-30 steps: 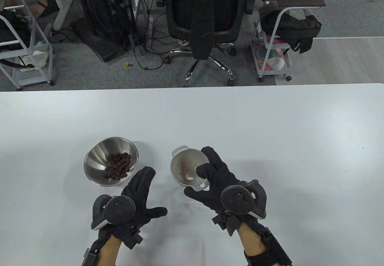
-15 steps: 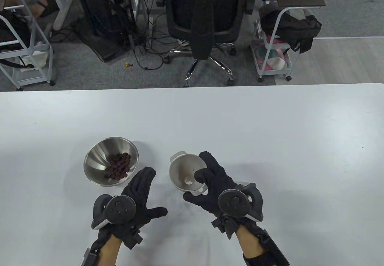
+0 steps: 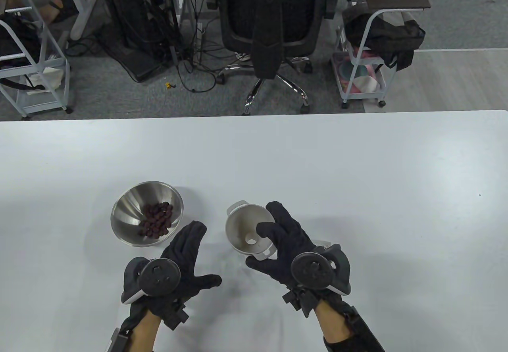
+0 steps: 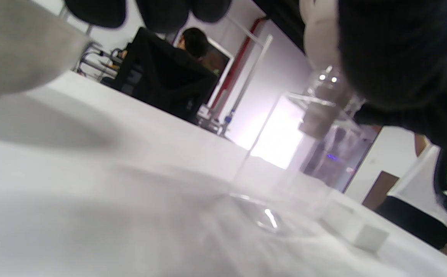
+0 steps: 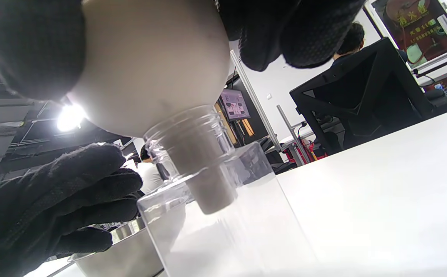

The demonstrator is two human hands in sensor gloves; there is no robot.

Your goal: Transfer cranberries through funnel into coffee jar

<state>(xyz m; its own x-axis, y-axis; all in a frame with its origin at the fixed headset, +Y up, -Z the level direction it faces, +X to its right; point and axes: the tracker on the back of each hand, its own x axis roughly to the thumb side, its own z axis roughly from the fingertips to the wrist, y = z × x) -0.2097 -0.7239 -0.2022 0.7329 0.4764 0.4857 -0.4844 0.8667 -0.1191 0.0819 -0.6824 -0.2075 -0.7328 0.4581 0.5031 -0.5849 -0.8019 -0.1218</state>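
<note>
A steel bowl (image 3: 131, 205) holding dark cranberries (image 3: 158, 221) sits on the white table to the left. My right hand (image 3: 274, 245) grips a white funnel (image 3: 242, 225) by its rim, thumb underneath. In the right wrist view the funnel's spout (image 5: 208, 184) sits inside the neck of a clear jar (image 5: 242, 215) standing upright on the table. The jar (image 4: 285, 165) and the bowl's side (image 4: 19, 50) also show in the left wrist view. My left hand (image 3: 190, 252) is flat with straight fingers between bowl and jar, holding nothing.
The white table (image 3: 357, 177) stretches far to the right and back. Beyond its far edge stand an office chair (image 3: 274, 22) and wire carts (image 3: 361, 74). A person sits in the background (image 5: 348, 38).
My right hand and the funnel have shifted slightly down and toward me over the jar. The left hand and bowl have stayed put.
</note>
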